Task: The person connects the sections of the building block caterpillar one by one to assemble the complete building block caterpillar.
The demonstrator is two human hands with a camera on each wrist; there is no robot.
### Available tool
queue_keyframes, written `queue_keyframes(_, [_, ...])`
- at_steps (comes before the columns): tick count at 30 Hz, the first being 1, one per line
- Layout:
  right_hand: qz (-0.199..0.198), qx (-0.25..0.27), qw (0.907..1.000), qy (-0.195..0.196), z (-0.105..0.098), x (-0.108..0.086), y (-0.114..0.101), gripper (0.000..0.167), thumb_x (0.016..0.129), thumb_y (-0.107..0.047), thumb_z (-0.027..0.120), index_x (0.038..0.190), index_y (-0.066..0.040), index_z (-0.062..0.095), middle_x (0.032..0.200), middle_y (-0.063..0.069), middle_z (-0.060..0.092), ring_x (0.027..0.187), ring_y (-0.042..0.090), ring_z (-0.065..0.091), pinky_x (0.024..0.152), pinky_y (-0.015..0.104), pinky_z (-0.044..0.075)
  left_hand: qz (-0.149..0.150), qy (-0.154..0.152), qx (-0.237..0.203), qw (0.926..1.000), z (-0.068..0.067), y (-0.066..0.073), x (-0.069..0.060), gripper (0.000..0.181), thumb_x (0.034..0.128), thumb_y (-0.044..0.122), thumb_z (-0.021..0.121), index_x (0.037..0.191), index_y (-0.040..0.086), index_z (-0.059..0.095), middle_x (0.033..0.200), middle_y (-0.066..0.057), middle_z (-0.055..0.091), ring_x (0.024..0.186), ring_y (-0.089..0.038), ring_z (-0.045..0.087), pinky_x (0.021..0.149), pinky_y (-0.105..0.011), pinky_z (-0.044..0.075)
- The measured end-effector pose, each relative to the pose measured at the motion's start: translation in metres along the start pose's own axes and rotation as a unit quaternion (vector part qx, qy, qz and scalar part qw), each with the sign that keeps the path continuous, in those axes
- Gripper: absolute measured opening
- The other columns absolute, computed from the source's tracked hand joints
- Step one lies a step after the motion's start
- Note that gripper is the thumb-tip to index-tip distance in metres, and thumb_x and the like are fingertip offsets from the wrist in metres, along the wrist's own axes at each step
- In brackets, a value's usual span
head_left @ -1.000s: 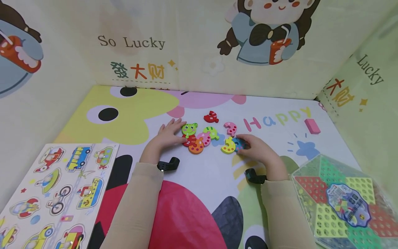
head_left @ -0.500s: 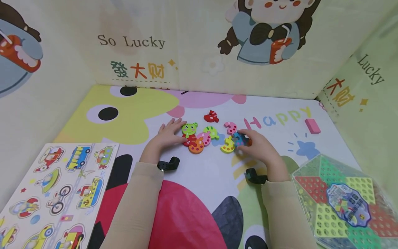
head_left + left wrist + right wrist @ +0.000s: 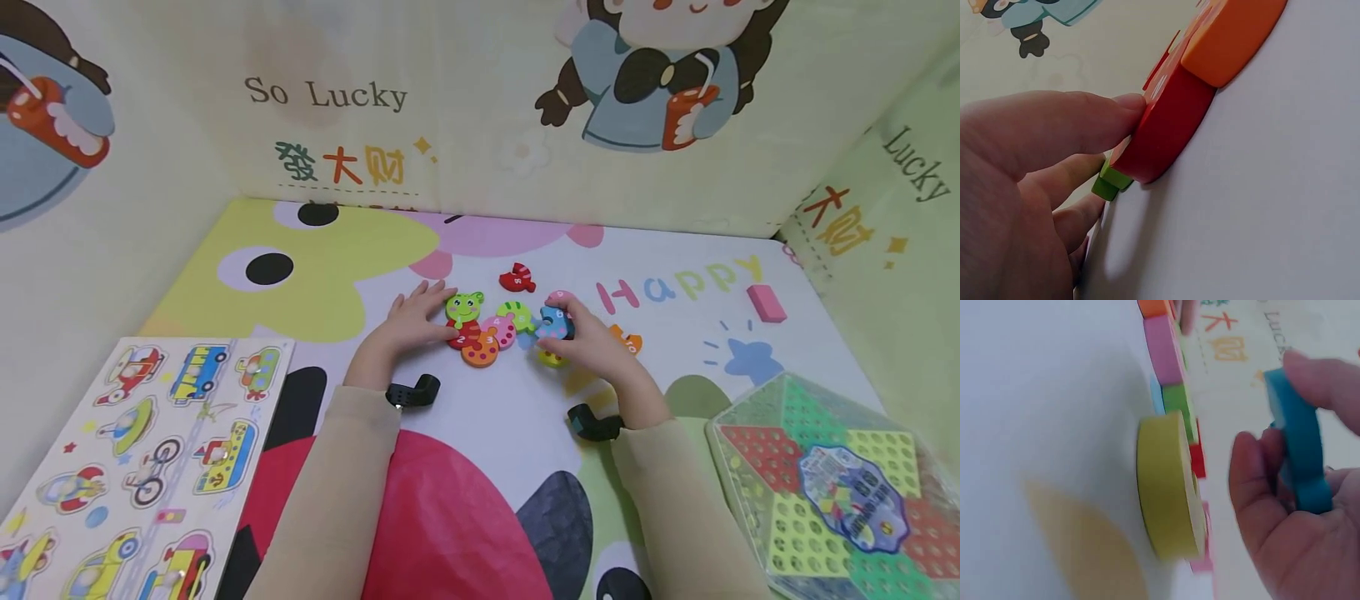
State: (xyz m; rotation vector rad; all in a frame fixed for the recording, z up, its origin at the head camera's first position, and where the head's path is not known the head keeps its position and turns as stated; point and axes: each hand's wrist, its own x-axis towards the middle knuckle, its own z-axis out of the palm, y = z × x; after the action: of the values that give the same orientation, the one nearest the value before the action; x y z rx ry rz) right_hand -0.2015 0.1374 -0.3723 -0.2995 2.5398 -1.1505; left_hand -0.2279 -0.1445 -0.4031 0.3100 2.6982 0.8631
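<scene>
Head: right grip (image 3: 596, 348) pinches blue piece (image 3: 552, 322), partly hiding yellow piece (image 3: 551, 360); left grip (image 3: 407, 331) spread.

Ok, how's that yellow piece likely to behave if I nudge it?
The yellow piece is probably stiff: its thick side shows no bend. Lying flat, it would likely slide rather than tip or roll. That side looks smooth, so a grip there might slip a little.

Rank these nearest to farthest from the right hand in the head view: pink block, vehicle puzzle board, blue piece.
1. Blue piece: held in the right hand.
2. Pink block: to the right, farther back.
3. Vehicle puzzle board: far over on the left.
</scene>
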Motion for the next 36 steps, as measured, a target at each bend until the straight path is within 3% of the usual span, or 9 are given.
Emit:
queue_keyframes(5, [0.003,0.001,0.9999,-0.015,0.007,0.01,-0.003,0.062,0.084,-0.026,0.062,0.136,-0.018,0.029,0.137,0.01,0.035,0.121,0.027,0.036,0.097,0.047,0.042,0.001,0.001,-0.002,1.0,0.0,0.0,0.0,0.072,0.0789,0.037,0.061,0.142,0.023,0.03,0.153,0.001,0.015,0.142,-0.022,-0.001,0.112,-0.052,-0.005])
queue_keyframes(15, [0.014,0.01,0.9998,-0.002,0.015,0.015,0.002,0.065,0.08,-0.028,0.067,0.135,-0.017,0.034,0.136,0.009,0.039,0.121,0.026,0.039,0.1,0.047,0.04,-0.002,0.0,0.003,1.0,0.001,-0.002,0.003,0.073,0.0782,0.038,0.061,0.143,0.024,0.03,0.153,0.002,0.014,0.142,-0.022,-0.001,0.112,-0.052,-0.005])
queue_keyframes(25, [0.042,-0.048,0.998,-0.007,0.013,0.009,-0.003,0.066,0.081,-0.028,0.067,0.135,-0.014,0.032,0.135,0.011,0.041,0.121,0.028,0.04,0.099,0.048,0.04,-0.003,0.001,0.002,1.0,0.001,-0.002,0.002,0.073,0.078,0.039,0.061,0.143,0.023,0.03,0.153,0.002,0.015,0.142,-0.022,-0.001,0.112,-0.052,-0.005])
queue_keyframes(36, [0.026,-0.062,0.9976,-0.013,0.014,0.009,-0.007,0.064,0.086,-0.024,0.06,0.14,-0.014,0.027,0.142,0.012,0.033,0.127,0.029,0.034,0.104,0.049,0.034,-0.002,0.001,0.001,1.0,0.001,-0.002,0.001,0.072,0.0786,0.039,0.061,0.142,0.025,0.03,0.153,0.003,0.015,0.142,-0.021,-0.001,0.112,-0.051,-0.006])
